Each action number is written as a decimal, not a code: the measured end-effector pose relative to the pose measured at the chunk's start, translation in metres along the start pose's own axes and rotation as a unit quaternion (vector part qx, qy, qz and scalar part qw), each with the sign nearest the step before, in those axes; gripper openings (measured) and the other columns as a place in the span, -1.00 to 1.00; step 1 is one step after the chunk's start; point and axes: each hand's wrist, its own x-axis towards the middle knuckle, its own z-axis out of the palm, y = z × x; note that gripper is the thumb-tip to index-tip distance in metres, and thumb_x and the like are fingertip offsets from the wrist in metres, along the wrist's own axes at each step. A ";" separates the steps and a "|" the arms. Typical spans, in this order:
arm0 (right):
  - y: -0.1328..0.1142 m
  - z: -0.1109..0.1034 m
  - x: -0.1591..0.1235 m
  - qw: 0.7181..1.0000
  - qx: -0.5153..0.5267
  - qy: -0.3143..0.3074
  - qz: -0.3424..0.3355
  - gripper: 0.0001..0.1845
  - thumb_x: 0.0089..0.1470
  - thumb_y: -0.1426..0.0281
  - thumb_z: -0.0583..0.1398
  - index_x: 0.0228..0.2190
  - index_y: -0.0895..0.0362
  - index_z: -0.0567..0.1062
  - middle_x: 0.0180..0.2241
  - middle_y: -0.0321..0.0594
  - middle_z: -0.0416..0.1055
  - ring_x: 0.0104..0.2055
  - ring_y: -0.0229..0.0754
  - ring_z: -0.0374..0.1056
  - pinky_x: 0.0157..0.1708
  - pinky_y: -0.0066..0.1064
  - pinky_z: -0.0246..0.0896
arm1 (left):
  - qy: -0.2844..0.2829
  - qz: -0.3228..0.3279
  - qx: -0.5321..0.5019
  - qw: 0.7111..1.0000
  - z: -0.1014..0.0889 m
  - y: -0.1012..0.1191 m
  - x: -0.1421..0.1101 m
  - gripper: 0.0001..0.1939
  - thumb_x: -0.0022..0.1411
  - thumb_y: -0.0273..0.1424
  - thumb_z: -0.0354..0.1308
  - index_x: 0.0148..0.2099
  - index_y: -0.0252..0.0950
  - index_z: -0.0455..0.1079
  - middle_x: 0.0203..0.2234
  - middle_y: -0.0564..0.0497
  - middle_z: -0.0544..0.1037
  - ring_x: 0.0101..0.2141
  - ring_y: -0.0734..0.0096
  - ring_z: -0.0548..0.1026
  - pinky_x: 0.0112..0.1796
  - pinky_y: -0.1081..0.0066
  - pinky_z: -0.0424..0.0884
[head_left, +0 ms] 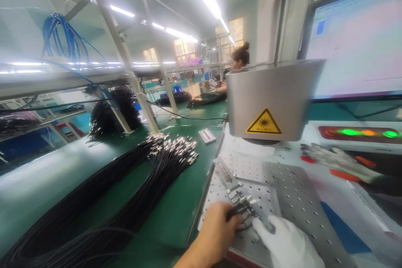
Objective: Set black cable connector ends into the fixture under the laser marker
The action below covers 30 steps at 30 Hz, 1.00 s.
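Observation:
My bare left hand (218,224) is closed around a few black cables (240,213) at the near end of a metal fixture (228,176). The cables' silvery connector ends (249,201) lie at the fixture. My right hand (287,240), in a white glove, is beside it on the right, thumb and fingers curled in at the cable ends; what it grips is hidden. Under both hands is a perforated metal plate (298,192). Above the plate hangs a grey machine head (273,92) with a yellow laser warning sign (264,122).
A big bundle of black cables (125,176) with metal ends lies on the green table (176,201) at left. A small white block (207,136) sits behind it. Right are grey work gloves (339,161), lit buttons (367,133) and a monitor (354,42). A person (241,55) is behind.

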 end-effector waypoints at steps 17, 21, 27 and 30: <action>-0.010 -0.004 0.005 0.984 0.124 0.020 0.128 -0.66 0.22 0.24 0.06 -0.44 0.03 0.56 -0.45 -0.22 0.52 -0.46 -0.12 0.47 -0.55 -0.36 0.29 | 0.008 -0.049 0.103 0.993 -0.008 0.009 -0.003 -0.70 0.17 -0.31 0.08 -0.53 -0.24 0.08 -0.61 0.15 0.16 -0.49 0.48 0.13 -0.41 0.37 -0.03; -0.011 -0.007 0.006 0.982 0.124 0.003 0.139 -0.62 0.24 0.21 0.02 -0.43 0.04 0.56 -0.41 -0.18 0.53 -0.44 -0.11 0.46 -0.54 -0.36 0.29 | 0.024 -0.043 0.201 0.978 -0.006 0.012 -0.005 -0.77 0.19 -0.30 0.05 -0.48 -0.24 0.17 -0.53 0.03 0.34 -0.42 0.35 0.29 -0.39 0.34 -0.04; -0.013 -0.016 0.003 0.985 0.121 0.024 0.124 -0.64 0.26 0.24 0.04 -0.45 0.02 0.54 -0.42 -0.22 0.52 -0.42 -0.16 0.46 -0.53 -0.42 0.27 | -0.006 -0.064 0.217 0.974 -0.006 0.014 -0.003 -0.81 0.21 -0.28 0.04 -0.37 -0.25 0.37 -0.31 -0.14 0.54 -0.27 0.18 0.45 -0.37 0.34 0.02; -0.011 -0.012 0.000 0.991 0.092 0.068 0.074 -0.70 0.25 0.32 0.06 -0.40 -0.02 0.55 -0.46 -0.28 0.50 -0.47 -0.22 0.43 -0.53 -0.46 0.25 | -0.012 -0.073 0.209 0.975 -0.007 0.014 -0.003 -0.82 0.22 -0.29 0.05 -0.33 -0.25 0.40 -0.26 -0.14 0.55 -0.25 0.19 0.45 -0.35 0.34 0.06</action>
